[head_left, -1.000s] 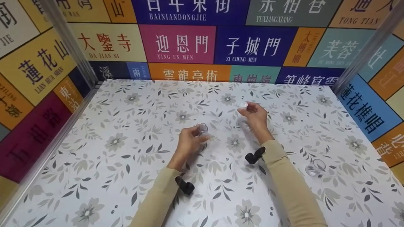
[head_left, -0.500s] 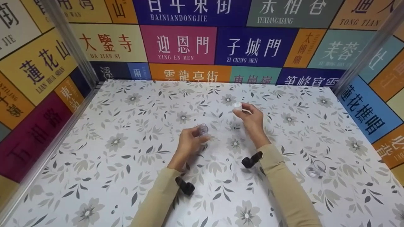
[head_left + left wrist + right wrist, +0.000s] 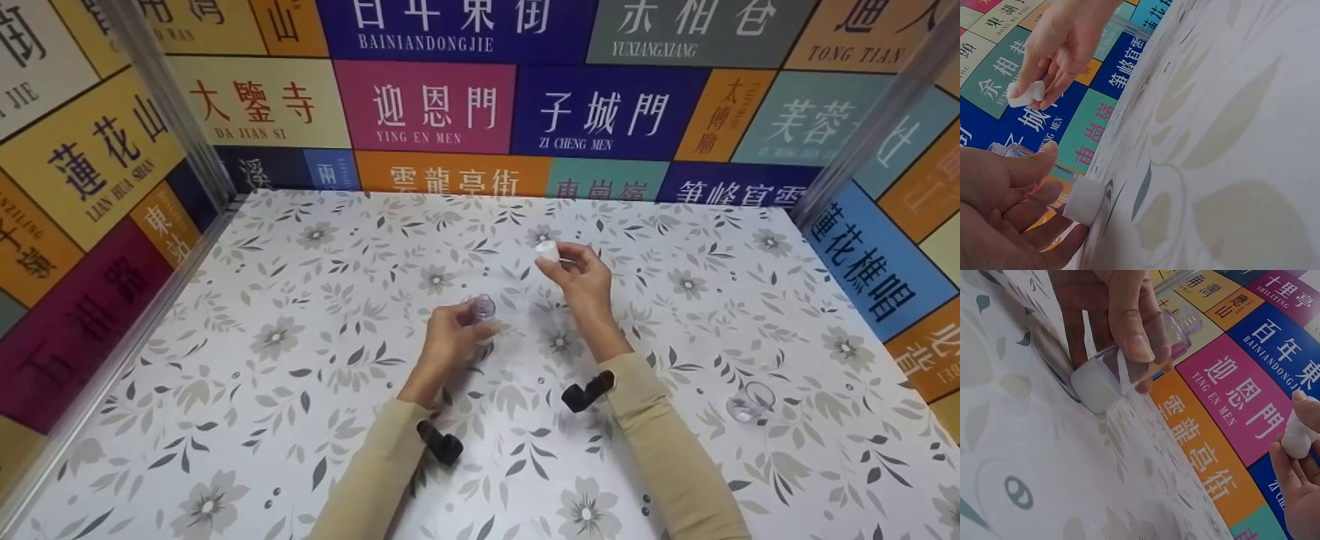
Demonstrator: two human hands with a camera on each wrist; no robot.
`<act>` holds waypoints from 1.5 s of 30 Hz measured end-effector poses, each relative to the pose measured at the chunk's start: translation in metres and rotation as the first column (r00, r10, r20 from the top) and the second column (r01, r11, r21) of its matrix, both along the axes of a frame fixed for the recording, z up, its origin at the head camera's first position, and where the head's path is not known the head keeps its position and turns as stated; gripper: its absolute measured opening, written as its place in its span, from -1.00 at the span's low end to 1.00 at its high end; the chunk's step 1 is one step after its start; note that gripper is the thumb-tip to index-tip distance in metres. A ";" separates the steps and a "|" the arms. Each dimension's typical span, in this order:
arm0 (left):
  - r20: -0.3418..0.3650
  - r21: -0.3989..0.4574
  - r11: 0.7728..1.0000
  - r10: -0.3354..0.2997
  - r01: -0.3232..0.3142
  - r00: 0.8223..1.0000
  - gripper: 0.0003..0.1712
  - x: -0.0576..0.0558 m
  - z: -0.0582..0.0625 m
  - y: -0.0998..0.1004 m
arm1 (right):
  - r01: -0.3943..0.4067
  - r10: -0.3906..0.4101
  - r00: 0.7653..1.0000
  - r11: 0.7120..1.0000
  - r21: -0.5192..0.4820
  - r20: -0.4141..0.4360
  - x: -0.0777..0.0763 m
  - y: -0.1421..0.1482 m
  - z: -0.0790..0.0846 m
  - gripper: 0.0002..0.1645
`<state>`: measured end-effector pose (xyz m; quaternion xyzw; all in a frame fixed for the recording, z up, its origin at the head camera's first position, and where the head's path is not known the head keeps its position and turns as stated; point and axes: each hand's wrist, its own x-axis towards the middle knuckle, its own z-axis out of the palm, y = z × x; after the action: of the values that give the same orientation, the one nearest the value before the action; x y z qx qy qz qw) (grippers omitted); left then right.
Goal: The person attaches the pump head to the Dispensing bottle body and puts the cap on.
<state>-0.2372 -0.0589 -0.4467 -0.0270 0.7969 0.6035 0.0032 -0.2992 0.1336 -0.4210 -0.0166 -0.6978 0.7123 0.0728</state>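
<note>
My left hand [image 3: 448, 337] grips a small clear bottle [image 3: 484, 307] near the middle of the table. In the right wrist view its white base [image 3: 1096, 388] is down close to the tabletop, and the threaded neck [image 3: 1190, 322] is uncovered. The left thumb and fingers wrap the bottle's body. Up and to the right, my right hand [image 3: 587, 283] pinches a small white bottle top [image 3: 547, 250] between thumb and fingers, above the table. The left wrist view shows this white top as a wider part with a narrower part beside it. A gap separates it from the bottle.
A clear plastic cap-like piece [image 3: 750, 403] lies on the table to the right of my right forearm. White cloth with grey flowers covers the table [image 3: 277, 450]. Colourful sign panels [image 3: 424, 105] wall the back and both sides, with clear corner posts [image 3: 176, 112].
My right hand has moved left with the white bottle top, nearer the bottle. The left hand and its bottle have stayed put.
</note>
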 end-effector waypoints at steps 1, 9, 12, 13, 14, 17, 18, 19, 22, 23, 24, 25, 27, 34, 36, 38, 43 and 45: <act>0.007 0.004 1.000 0.001 -0.001 1.000 -0.44 0.000 0.000 0.000 | -0.002 0.002 1.000 1.000 0.004 -0.007 0.001 -0.001 0.001 -0.50; 0.024 -0.016 1.000 0.016 -0.015 1.000 -0.47 0.001 0.000 0.001 | -0.020 0.021 0.997 1.000 0.016 -0.075 0.009 -0.007 0.004 -0.52; 0.039 -0.025 1.000 0.019 -0.018 0.999 -0.48 0.001 0.001 0.001 | -0.024 0.026 0.996 0.999 0.027 -0.086 0.010 -0.009 0.004 -0.53; 0.044 -0.028 0.999 0.019 -0.018 0.999 -0.49 0.001 0.001 0.001 | -0.030 0.032 0.996 0.999 0.025 -0.088 0.010 -0.010 0.005 -0.53; 0.051 -0.029 0.999 0.020 -0.018 0.999 -0.49 0.001 0.001 0.002 | -0.037 0.039 0.995 0.999 0.021 -0.092 0.011 -0.010 0.006 -0.54; 0.071 -0.031 0.999 0.018 -0.016 0.997 -0.49 0.000 0.002 0.002 | -0.066 0.066 0.994 0.998 0.002 -0.092 0.013 -0.012 0.008 -0.58; 0.077 -0.029 0.999 0.018 -0.016 0.997 -0.48 0.000 0.002 0.002 | -0.077 0.076 0.993 0.997 -0.004 -0.092 0.014 -0.012 0.009 -0.58; 0.082 -0.028 0.999 0.018 -0.016 0.996 -0.47 0.000 0.002 0.002 | -0.085 0.083 0.992 0.996 -0.012 -0.095 0.014 -0.013 0.010 -0.60; 0.082 -0.021 1.000 0.016 -0.014 0.996 -0.43 0.000 0.001 0.002 | -0.103 0.102 0.990 0.995 -0.006 -0.095 0.017 -0.015 0.013 -0.61; 0.082 -0.020 1.000 0.015 -0.013 0.997 -0.42 0.000 0.001 0.002 | -0.109 0.108 0.990 0.994 -0.003 -0.093 0.018 -0.015 0.013 -0.60; 0.078 -0.020 1.000 0.014 -0.012 0.997 -0.42 0.000 0.001 0.002 | -0.116 0.116 0.989 0.993 0.002 -0.093 0.020 -0.016 0.014 -0.60; 0.074 -0.021 1.000 0.013 -0.011 0.997 -0.42 0.000 0.001 0.002 | -0.121 0.121 0.989 0.993 0.008 -0.089 0.021 -0.017 0.015 -0.60; 0.067 -0.023 1.000 0.011 -0.010 0.998 -0.42 0.000 0.001 0.002 | -0.135 0.137 0.988 0.990 0.029 -0.078 0.023 -0.018 0.017 -0.58; 0.054 -0.017 1.000 0.004 -0.003 0.999 -0.43 0.000 0.000 0.002 | -0.187 0.192 0.977 0.981 0.055 -0.091 0.028 -0.024 0.021 -0.46; 0.029 -0.005 1.000 0.002 -0.002 1.000 -0.45 0.000 0.000 0.001 | -0.191 0.193 0.976 0.981 0.023 -0.100 0.030 -0.026 0.022 -0.42; 0.001 0.012 1.000 -0.001 0.001 1.000 -0.50 0.000 -0.001 0.001 | -0.186 0.183 0.978 0.982 -0.024 -0.105 0.031 -0.028 0.023 -0.40; -0.035 0.024 1.000 -0.007 0.008 0.999 -0.60 0.001 -0.002 -0.001 | -0.143 0.137 0.987 0.987 -0.074 -0.089 0.032 -0.033 0.025 -0.44; -0.031 0.020 1.000 -0.006 0.006 1.000 -0.58 0.001 -0.002 -0.001 | -0.134 0.129 0.988 0.989 -0.064 -0.084 0.033 -0.034 0.025 -0.46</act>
<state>-0.2362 -0.0598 -0.4487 -0.0152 0.7908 0.6119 -0.0070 -0.2659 0.0994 -0.3956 0.0553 -0.6687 0.7396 0.0526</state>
